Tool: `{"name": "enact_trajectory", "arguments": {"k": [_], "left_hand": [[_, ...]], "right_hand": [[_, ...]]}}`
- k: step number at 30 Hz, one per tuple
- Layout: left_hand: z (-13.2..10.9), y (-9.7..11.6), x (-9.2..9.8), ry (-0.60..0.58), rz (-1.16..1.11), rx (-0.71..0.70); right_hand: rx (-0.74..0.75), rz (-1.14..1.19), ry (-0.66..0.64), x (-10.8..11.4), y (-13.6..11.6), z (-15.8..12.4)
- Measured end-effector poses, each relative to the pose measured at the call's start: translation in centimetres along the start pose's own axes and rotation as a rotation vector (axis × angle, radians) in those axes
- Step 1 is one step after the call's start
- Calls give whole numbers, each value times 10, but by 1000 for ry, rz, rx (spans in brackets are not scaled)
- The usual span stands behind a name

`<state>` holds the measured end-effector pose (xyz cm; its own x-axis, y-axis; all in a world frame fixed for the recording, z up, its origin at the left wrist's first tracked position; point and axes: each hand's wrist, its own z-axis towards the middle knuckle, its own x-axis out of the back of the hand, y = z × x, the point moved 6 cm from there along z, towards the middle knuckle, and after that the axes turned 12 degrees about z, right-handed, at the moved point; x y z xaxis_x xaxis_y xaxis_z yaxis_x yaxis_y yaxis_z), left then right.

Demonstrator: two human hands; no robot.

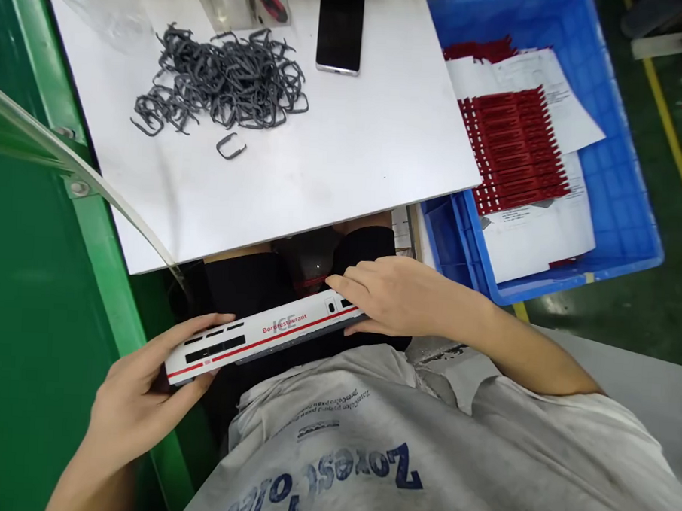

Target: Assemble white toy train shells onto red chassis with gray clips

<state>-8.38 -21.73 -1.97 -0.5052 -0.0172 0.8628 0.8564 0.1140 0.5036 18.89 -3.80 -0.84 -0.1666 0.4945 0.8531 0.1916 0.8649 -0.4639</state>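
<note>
Left hand [140, 386] and right hand [399, 296] pinch a white train car [284, 331] by its ends above the lap [249, 284] — beyond it, the table [374, 140] bears heaped dark clips [230, 77] and a phone [340, 26]; rightward, a blue bin [620, 188] holds red parts [518, 146].

Left hand [143, 386] and right hand [393, 295] — well apart, both curled.

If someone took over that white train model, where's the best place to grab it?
Probably the middle of the white train model, from above, fingers over both long edges: it's long and narrow, printed side up, and the left hand and right hand grip it toward its ends.
</note>
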Motion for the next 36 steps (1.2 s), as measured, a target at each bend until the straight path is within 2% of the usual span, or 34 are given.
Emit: {"name": "enact_trajectory", "arguments": {"k": [4, 11, 17, 20, 24, 27, 31, 33, 35, 36], "left_hand": [[-17, -8, 19, 192, 97, 167], [-21, -10, 26, 103, 45, 226], [-18, -16, 24, 131, 20, 135], [-14, -19, 25, 174, -29, 76], [-5, -6, 29, 198, -84, -87], [-1, -3, 34, 200, -120, -122], [-3, -14, 33, 158, -212, -71], [-6, -19, 25, 219, -400, 10], [-6, -18, 6, 289, -635, 146], [-4, -12, -9, 273, -729, 205]], "right_hand": [[13, -11, 67, -2, -4, 2], [18, -1, 128, -6, -12, 1], [-68, -50, 123, -5, -15, 3], [-39, -66, 119, -11, -18, 6], [13, -101, 165, -19, -16, 9], [25, -86, 214, -24, -10, 9], [33, 24, 289, -34, -2, 8], [38, 183, 310, -44, -4, 13], [36, 452, 294, -59, -14, 27], [32, 601, 274, -68, -23, 38]]}}
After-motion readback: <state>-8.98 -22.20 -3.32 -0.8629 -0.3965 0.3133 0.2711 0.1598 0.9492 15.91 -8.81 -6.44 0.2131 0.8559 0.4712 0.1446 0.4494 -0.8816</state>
